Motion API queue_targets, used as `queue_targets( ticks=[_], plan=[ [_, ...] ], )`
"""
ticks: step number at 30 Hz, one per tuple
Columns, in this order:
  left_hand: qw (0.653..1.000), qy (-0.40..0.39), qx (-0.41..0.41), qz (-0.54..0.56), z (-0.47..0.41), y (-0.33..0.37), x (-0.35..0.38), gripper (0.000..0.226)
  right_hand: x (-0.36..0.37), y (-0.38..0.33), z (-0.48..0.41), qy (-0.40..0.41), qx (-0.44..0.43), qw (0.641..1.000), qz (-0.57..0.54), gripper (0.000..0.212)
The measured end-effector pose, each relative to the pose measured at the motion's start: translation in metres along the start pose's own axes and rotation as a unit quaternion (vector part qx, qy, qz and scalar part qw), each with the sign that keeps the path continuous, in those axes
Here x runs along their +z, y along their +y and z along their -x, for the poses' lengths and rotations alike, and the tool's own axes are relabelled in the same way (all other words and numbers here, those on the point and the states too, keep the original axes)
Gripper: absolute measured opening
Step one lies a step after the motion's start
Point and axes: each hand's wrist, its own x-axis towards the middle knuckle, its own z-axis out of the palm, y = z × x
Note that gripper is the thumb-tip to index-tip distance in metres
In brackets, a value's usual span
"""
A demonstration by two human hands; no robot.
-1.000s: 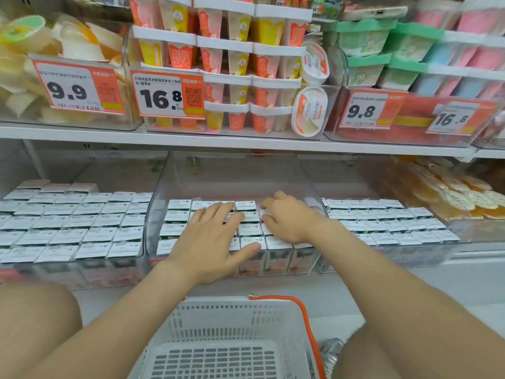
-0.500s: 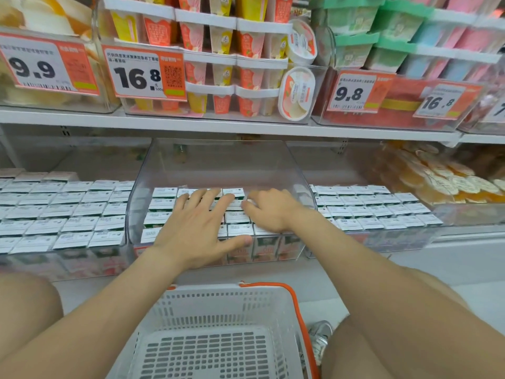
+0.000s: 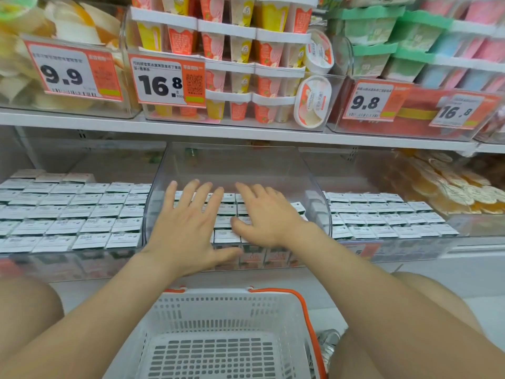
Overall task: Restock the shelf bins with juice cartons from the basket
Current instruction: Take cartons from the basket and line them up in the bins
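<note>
I have both hands down in the middle bin (image 3: 308, 176), a clear tub on the lower shelf. My left hand (image 3: 185, 231) lies palm down on the juice cartons (image 3: 226, 237). Its grip is spread wide, with straight fingers pointing toward the back of the bin and the thumb out to the right over the front row. My right hand (image 3: 266, 217) lies just beside it, also palm down. Its grip is fanned flat on the carton tops, with the fingers angled back and a little to the left. Neither hand is curled round a carton.

The cartons stand upright, long axis vertical, white tops facing up. Each top is a small rectangle whose longer side runs left to right along the shelf. They are packed touching in rows from the front wall back. The printed fronts of the first row show through the clear wall.

The left bin (image 3: 68, 214) and the right bin (image 3: 382, 214) hold the same cartons, set the same way.

The basket (image 3: 218, 299) sits below the shelf between my knees, white and perforated, its slotted floor showing. Its orange handle (image 3: 307, 313) lies along the right rim.

Above, the shelf board (image 3: 246, 135) carries tubs of cups behind price tags (image 3: 166, 80).
</note>
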Motion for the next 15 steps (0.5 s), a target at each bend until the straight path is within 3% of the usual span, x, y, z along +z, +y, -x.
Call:
queue_targets(
  ticks=[2, 7, 10, 15],
  plan=[
    [1.000, -0.013, -0.019, -0.015, 0.004, -0.009, -0.002, 0.128, 0.002, -0.010, -0.013, 0.014, -0.036, 0.998, -0.052, 0.075],
    [0.996, -0.024, -0.047, -0.070, 0.014, -0.012, -0.012, 0.138, 0.005, -0.019, -0.050, 0.005, -0.005, 0.995, -0.096, 0.063],
    [0.995, -0.035, -0.073, -0.064, 0.014, -0.015, -0.014, 0.141, 0.011, -0.027, -0.060, -0.062, 0.005, 0.995, -0.074, 0.069],
    [0.997, -0.042, -0.059, -0.035, 0.014, -0.018, -0.011, 0.138, 0.011, -0.038, -0.062, -0.093, 0.028, 0.995, -0.027, 0.085]
  ],
)
